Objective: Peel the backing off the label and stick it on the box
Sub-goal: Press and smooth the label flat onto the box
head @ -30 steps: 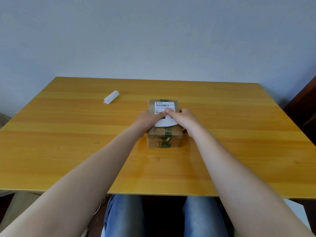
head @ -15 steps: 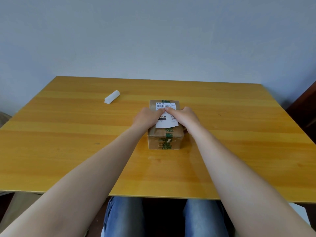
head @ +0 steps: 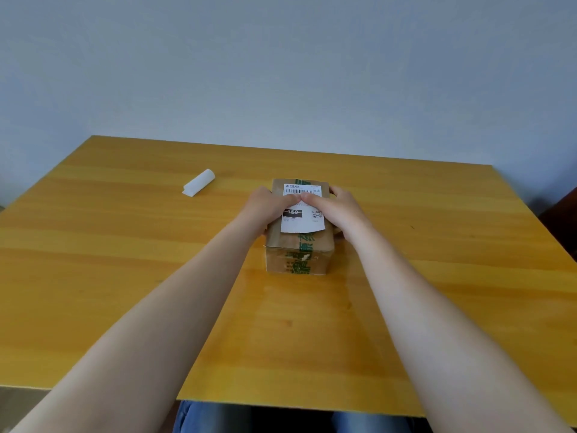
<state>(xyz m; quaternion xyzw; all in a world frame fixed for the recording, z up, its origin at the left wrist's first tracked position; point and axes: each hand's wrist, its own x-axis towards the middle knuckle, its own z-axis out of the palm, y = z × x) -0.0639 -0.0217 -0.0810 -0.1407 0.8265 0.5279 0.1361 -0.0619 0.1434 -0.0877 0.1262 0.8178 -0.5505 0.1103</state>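
Barcoded label point(head: 301, 220) reading "150" on green-taped box point(head: 298, 254)

The light is soft, even and quite bright. The wooden table point(head: 125, 276) shows a pale glare patch on the near side of the fingers point(head: 290, 200), below the box point(head: 298, 257). Shadows are weak, only a thin one beside the box. Small print on the label point(head: 301, 221) under the fingertips is blurred. The table edges bend from the wide lens.

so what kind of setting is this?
Likely a plain desk set up for parcel labelling, home or office unclear: bare wooden table against a blank wall, one taped cardboard box with a shipping label.
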